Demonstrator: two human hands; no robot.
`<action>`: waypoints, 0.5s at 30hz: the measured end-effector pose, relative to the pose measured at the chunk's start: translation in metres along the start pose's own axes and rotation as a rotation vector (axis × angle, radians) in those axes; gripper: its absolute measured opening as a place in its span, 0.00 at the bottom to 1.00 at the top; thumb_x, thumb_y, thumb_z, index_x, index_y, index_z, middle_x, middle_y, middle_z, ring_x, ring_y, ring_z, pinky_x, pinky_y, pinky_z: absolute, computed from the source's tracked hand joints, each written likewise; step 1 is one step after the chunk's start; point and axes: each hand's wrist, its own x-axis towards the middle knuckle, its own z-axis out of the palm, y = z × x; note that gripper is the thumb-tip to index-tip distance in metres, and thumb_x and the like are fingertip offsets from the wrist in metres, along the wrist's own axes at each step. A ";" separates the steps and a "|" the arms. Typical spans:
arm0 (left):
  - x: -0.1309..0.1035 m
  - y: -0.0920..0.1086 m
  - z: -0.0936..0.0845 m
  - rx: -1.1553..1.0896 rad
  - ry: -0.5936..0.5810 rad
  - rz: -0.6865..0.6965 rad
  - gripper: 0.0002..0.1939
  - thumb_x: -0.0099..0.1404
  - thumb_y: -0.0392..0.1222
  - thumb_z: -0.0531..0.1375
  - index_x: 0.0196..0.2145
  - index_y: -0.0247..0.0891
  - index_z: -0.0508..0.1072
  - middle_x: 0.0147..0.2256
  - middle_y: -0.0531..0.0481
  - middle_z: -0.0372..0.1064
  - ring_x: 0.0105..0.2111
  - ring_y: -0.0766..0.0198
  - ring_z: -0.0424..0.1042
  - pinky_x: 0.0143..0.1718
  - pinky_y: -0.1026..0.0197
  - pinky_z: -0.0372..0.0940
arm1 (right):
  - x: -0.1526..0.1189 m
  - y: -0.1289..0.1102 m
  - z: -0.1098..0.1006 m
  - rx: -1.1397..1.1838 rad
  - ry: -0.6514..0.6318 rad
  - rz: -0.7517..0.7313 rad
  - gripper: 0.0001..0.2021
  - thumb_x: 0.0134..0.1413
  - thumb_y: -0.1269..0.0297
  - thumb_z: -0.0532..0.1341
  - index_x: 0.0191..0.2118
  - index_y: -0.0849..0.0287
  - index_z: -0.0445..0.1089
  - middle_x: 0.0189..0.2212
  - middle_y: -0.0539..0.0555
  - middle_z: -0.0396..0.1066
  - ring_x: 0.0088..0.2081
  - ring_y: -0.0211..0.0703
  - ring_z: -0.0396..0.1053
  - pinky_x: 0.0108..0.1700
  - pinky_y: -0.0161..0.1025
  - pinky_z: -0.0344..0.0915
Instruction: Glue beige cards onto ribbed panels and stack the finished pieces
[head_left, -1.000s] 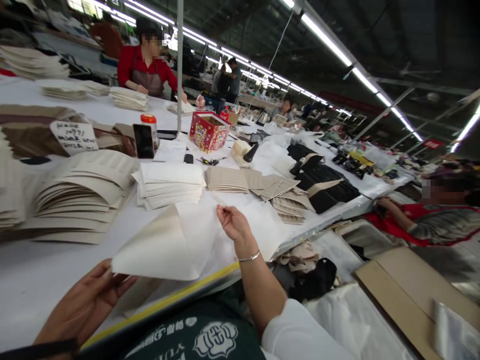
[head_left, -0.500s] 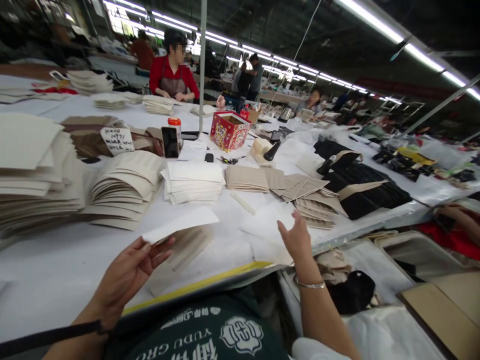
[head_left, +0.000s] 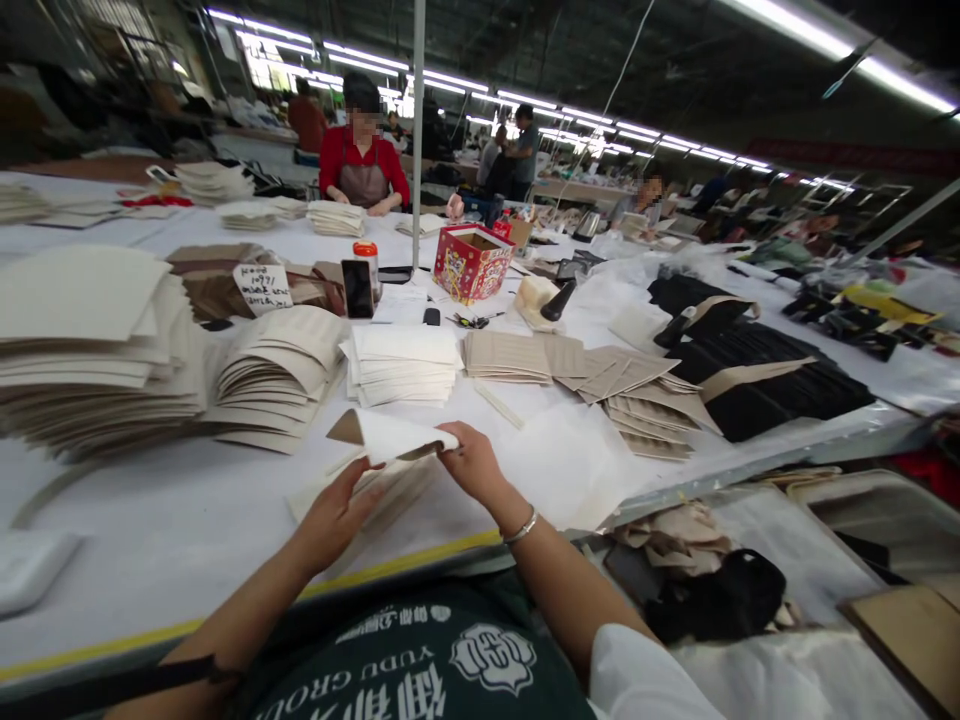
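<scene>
White table (head_left: 195, 560) is spanning our view, with 3 stacks sitting left to centre: tall cream stack (head_left: 75, 310), arched stack (head_left: 281, 365), white stack (head_left: 405, 365). Beige piece (head_left: 405, 488) is lying below our hands. White panel (head_left: 394, 432) is curling just above it, between our 2 hands. Right hand (head_left: 472, 465) is pinching its right end; left hand (head_left: 343, 515) is sitting at its near edge, can't tell if gripping. Our read, handling partway: panel is already hanging clear of the table, but isn't lying flat or resting on any stack. Narrow strip (head_left: 499, 405) is lying just beyond.
</scene>
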 end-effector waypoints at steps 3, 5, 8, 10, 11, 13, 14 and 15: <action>0.000 -0.039 0.007 0.614 -0.052 0.077 0.27 0.56 0.50 0.58 0.52 0.36 0.67 0.58 0.37 0.55 0.59 0.42 0.50 0.58 0.36 0.37 | 0.006 0.000 -0.032 0.067 0.092 0.190 0.09 0.48 0.62 0.56 0.35 0.60 0.68 0.29 0.51 0.70 0.31 0.42 0.65 0.35 0.37 0.62; 0.002 -0.055 0.004 0.800 -0.179 0.150 0.29 0.57 0.51 0.56 0.55 0.38 0.64 0.59 0.38 0.52 0.60 0.44 0.47 0.58 0.36 0.36 | 0.008 -0.004 -0.053 0.127 0.147 0.220 0.13 0.47 0.61 0.58 0.39 0.61 0.67 0.31 0.51 0.70 0.33 0.42 0.64 0.35 0.36 0.62; 0.007 -0.058 -0.016 0.772 -0.396 0.260 0.30 0.58 0.55 0.55 0.56 0.43 0.61 0.60 0.43 0.51 0.61 0.49 0.46 0.59 0.40 0.36 | 0.009 -0.012 -0.072 0.273 0.141 0.163 0.18 0.45 0.62 0.60 0.45 0.60 0.66 0.38 0.52 0.70 0.37 0.44 0.65 0.39 0.37 0.63; 0.011 -0.053 -0.032 0.586 -0.456 0.256 0.32 0.55 0.56 0.57 0.56 0.46 0.61 0.59 0.46 0.54 0.61 0.51 0.48 0.60 0.44 0.35 | 0.007 -0.021 -0.076 0.413 0.055 0.147 0.20 0.45 0.61 0.61 0.46 0.60 0.66 0.39 0.52 0.70 0.38 0.44 0.66 0.39 0.37 0.63; 0.011 -0.049 -0.038 0.458 -0.418 0.220 0.34 0.53 0.56 0.59 0.56 0.46 0.61 0.59 0.46 0.54 0.60 0.52 0.49 0.61 0.46 0.36 | 0.005 -0.025 -0.076 0.486 -0.007 0.146 0.20 0.45 0.61 0.61 0.47 0.60 0.66 0.39 0.52 0.70 0.37 0.43 0.66 0.38 0.37 0.64; 0.011 -0.040 -0.045 0.157 -0.217 0.114 0.38 0.50 0.57 0.61 0.57 0.43 0.61 0.59 0.44 0.54 0.60 0.51 0.51 0.60 0.49 0.41 | 0.001 -0.034 -0.072 0.612 -0.150 0.150 0.20 0.45 0.60 0.62 0.46 0.60 0.67 0.36 0.51 0.70 0.35 0.42 0.67 0.35 0.35 0.64; 0.010 -0.035 -0.045 0.002 -0.092 0.051 0.40 0.48 0.58 0.62 0.57 0.41 0.60 0.59 0.43 0.54 0.59 0.50 0.52 0.59 0.50 0.46 | -0.002 -0.038 -0.070 0.659 -0.224 0.155 0.20 0.45 0.60 0.62 0.46 0.61 0.67 0.35 0.51 0.70 0.33 0.41 0.67 0.34 0.35 0.64; 0.008 -0.030 -0.044 -0.151 0.002 -0.006 0.43 0.47 0.60 0.62 0.57 0.40 0.60 0.59 0.41 0.55 0.58 0.49 0.54 0.57 0.51 0.51 | -0.003 -0.042 -0.067 0.695 -0.299 0.160 0.20 0.44 0.60 0.62 0.45 0.61 0.67 0.35 0.50 0.70 0.32 0.40 0.67 0.33 0.34 0.64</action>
